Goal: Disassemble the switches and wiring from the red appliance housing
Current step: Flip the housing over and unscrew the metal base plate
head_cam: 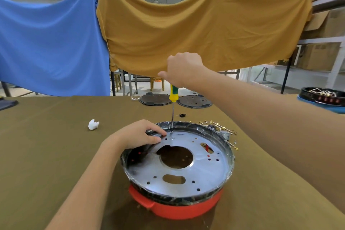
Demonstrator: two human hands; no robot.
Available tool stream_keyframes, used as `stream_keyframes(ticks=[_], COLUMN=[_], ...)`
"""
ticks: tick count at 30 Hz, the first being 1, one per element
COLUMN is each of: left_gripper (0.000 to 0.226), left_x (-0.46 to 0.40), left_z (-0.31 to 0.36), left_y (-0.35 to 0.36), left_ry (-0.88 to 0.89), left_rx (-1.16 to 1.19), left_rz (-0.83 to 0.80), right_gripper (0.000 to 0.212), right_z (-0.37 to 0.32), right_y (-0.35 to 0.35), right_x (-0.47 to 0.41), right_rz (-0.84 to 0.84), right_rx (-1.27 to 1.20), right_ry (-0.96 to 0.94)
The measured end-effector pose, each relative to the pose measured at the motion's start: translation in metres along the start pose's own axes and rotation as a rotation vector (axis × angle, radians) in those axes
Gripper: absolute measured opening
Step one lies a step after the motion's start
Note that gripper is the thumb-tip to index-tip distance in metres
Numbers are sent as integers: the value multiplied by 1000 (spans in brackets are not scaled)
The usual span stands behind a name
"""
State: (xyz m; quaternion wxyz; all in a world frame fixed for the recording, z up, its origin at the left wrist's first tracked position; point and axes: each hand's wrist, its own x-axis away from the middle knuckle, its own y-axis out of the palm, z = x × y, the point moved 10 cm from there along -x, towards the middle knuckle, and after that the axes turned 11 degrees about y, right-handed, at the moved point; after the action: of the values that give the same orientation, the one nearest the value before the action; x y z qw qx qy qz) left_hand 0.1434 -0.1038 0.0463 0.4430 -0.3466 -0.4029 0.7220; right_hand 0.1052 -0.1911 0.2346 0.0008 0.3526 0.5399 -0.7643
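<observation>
The red appliance housing [175, 209] sat near the front middle of the desk [46, 155], which was covered in olive-brown cloth. A silver metal plate [186, 173] with a large central hole and many small holes filled its top, ringed by a black rim wrapped in clear film.

The right hand [183, 69] was raised above the housing, its grip curled around the top of a screwdriver [173, 99] with a yellow and green handle. The shaft stood nearly upright, its tip down at the far edge of the plate, at a small screw hole. The left hand [138, 134] rested on the far-left rim of the housing, fingers laid flat and lightly bent over the film, fingertips just beside the screwdriver tip; it clasped nothing.

Just beyond the housing on the right lay a tangle of wires with brass terminals [218, 127], touching the rim. A small black part [182, 115] lay near it, and a white plastic piece [93, 124] well apart to the left. Two dark round plates [194, 101] sat at the far edge of the desk. A tray of parts [323, 97] stood at the far right. A blue cloth [50, 46] and a mustard cloth [196, 33] hung behind.
</observation>
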Motion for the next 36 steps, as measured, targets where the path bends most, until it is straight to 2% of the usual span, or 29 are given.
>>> stream_keyframes(ticks=[2,6,8,10,12,13,15,16,17,18,19,22,24,25,26,27,29,30,31,33,36], left_gripper=[26,27,27,27,28,28,28,27,27,27,27,27,28,28,27,27,27,28,28,28,28], left_x=[0,1,1,1,1,1,1,1,1,1,1,2,2,2,2,2,3,2,2,2,2], left_z=[2,2,1,1,1,1,1,1,1,1,1,2,3,4,4,4,4,4,4,4,5], left_y=[0,0,0,-1,-1,0,0,-1,-1,-1,0,-1,-1,-1,-1,-1,-1,-1,-1,-1,-1], left_ry=[13,9,4,1,3,6,12,15,15,15,14,16,16,16,18,17,13,13,15,17,23], left_rx=[-5,-2,-6,-10,-7,-7,-5,-3,-3,-5,-7,-10,-11,-12,-11,-10,-8,-9,-11,-12,-16], left_rz=[-1,-3,1,1,1,1,1,4,6,4,1,3,-1,-5,-5,-4,-7,-8,-7,-4,-5], right_gripper=[35,6,11,17,18,28,64,72,69,60,49,7,16,16,11,15,52,63,66,54,11], right_z=[3,-1,-4,-5,-6,-6,-1,-1,-5,-8,-11,-21,-25,-26,-26,-26,-15,-12,-15,-21,-30], right_y=[5,16,12,13,15,15,8,1,-5,-7,-3,3,0,1,4,7,7,-1,-7,-6,2], right_x=[-2,4,9,10,9,7,3,0,0,0,-1,9,17,18,18,17,10,8,6,3,12], right_rz=[-50,-417,-504,-554,-533,-482,-258,-133,-62,-50,-115,-454,-562,-564,-542,-510,-345,-227,-138,-137,-419], right_rx=[-25,-529,-755,-871,-763,-597,-152,15,89,74,15,-412,-633,-644,-579,-458,-92,78,171,101,-294], right_ry=[-31,-171,-190,-168,-149,-139,-92,-87,-107,-146,-187,-290,-291,-287,-278,-259,-157,-122,-131,-197,-329])
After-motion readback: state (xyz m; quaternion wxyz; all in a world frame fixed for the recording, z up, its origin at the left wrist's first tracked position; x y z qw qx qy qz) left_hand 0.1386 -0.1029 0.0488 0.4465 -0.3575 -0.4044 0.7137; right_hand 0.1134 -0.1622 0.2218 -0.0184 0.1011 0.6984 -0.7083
